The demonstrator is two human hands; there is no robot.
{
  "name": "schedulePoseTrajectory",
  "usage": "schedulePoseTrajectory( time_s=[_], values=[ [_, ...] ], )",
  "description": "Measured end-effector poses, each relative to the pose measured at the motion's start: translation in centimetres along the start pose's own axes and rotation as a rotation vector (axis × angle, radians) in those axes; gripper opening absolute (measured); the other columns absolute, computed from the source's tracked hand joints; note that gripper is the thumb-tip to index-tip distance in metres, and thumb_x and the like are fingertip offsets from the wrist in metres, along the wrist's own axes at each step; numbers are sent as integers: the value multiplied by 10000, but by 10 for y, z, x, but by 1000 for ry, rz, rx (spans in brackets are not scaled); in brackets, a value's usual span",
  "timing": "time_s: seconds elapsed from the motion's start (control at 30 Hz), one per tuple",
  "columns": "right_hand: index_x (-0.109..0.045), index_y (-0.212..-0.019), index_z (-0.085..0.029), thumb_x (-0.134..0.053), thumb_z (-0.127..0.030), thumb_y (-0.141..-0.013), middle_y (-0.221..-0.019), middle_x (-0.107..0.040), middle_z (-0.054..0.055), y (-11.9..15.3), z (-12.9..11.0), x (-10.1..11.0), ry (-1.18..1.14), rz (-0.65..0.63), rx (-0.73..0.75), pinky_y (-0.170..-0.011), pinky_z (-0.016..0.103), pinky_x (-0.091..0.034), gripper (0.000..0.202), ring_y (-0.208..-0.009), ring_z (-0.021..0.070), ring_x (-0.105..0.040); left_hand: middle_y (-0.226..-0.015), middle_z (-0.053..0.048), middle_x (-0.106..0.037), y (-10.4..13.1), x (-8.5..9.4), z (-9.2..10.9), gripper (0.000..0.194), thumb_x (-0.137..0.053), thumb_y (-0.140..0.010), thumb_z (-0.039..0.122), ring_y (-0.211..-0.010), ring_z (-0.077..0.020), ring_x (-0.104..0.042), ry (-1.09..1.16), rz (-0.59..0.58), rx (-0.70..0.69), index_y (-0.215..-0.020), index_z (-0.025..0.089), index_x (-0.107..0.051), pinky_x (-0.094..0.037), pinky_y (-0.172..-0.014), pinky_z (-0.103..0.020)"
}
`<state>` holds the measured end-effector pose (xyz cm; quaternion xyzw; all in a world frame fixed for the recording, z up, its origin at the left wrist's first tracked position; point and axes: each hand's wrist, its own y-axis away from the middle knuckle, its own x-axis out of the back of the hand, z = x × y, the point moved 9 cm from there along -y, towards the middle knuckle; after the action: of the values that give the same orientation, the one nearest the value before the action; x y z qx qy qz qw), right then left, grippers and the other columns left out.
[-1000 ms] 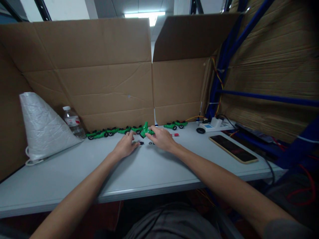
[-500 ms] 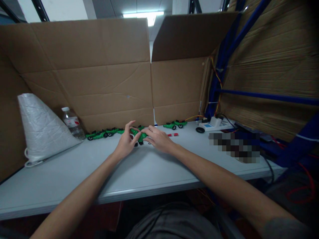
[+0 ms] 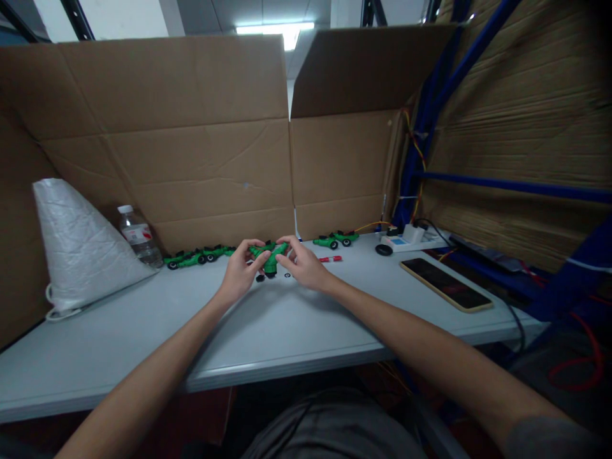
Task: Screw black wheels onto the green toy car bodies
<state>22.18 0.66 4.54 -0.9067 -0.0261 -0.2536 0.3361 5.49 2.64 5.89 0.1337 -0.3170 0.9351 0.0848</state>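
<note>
Between my two hands, above the white table (image 3: 229,338), is a green toy car (image 3: 271,258). My left hand (image 3: 240,271) pinches its left side with thumb and fingers. The right side of the same car is gripped by my right hand (image 3: 306,266). Beneath the car lie a small black wheel (image 3: 260,278) and a small ring-like part (image 3: 287,275). Several green toy cars (image 3: 198,256) stand in a row left of my hands, and more green cars (image 3: 336,240) stand to the right. A red marker (image 3: 331,259) lies just beyond my right hand.
At the left are a silvery bag (image 3: 86,248) and a plastic bottle (image 3: 139,237). A phone (image 3: 447,284) lies at the right, with a power strip (image 3: 415,240) and a black ring (image 3: 384,250) behind it. Cardboard (image 3: 215,159) walls the back.
My left hand's raised index finger has come down onto the green car. My right fingers have shifted to the car's right side, and the car is more exposed. The phone now shows without blurring.
</note>
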Motion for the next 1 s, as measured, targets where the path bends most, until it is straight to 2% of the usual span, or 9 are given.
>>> schedulePoseTrajectory(
  time_s=[0.2, 0.3, 0.4, 0.57, 0.73, 1.0],
  values=[
    [-586, -1047, -198, -621, -465, -905, -785, -577, -32, -8, 18, -13, -316, -18, -110, -573, 238, -454, 304, -654, 132, -537, -788, 4, -642, -1, -2, -5, 499, -768, -868, 545, -584, -125, -636, 43, -16, 25, -1141, 164, -599, -558, -520, -250],
    [-576, -977, -205, -639, -494, -879, -695, -543, -55, -8, 21, -12, -355, 2, -153, -526, 228, -436, 312, -596, 125, -510, -687, 36, -611, -1, -7, -12, 550, -751, -869, 587, -524, -128, -628, 154, -36, 119, -1166, 158, -577, -580, -517, -272],
    [-561, -960, -212, -651, -507, -864, -658, -544, -67, -7, 24, -9, -397, 37, -175, -492, 222, -432, 323, -541, 116, -511, -703, 26, -626, 2, -14, -17, 585, -780, -836, 601, -594, -144, -660, 273, -57, 228, -1159, 156, -581, -624, -578, -305],
    [-546, -955, -225, -642, -510, -875, -632, -549, -70, -7, 29, -5, -410, 86, -180, -431, 220, -407, 311, -479, 119, -513, -720, -12, -662, 7, -22, -21, 510, -814, -806, 592, -633, -150, -685, 320, -112, 308, -910, 158, -568, -605, -624, -281],
    [-533, -958, -236, -628, -485, -894, -708, -548, -56, -6, 26, 2, -357, 145, -135, -463, 222, -413, 273, -541, 122, -524, -773, -58, -711, 8, -22, -25, 495, -782, -839, 596, -665, -159, -701, 324, -144, 338, -894, 142, -593, -598, -675, -296],
    [-541, -997, -227, -561, -464, -962, -857, -606, -9, -3, 11, 10, -228, 175, -44, -616, 253, -457, 241, -701, 148, -568, -796, -58, -727, 7, -22, -25, 495, -848, -794, 539, -685, -158, -696, 306, -163, 322, -970, 122, -646, -596, -699, -307]
  ],
)
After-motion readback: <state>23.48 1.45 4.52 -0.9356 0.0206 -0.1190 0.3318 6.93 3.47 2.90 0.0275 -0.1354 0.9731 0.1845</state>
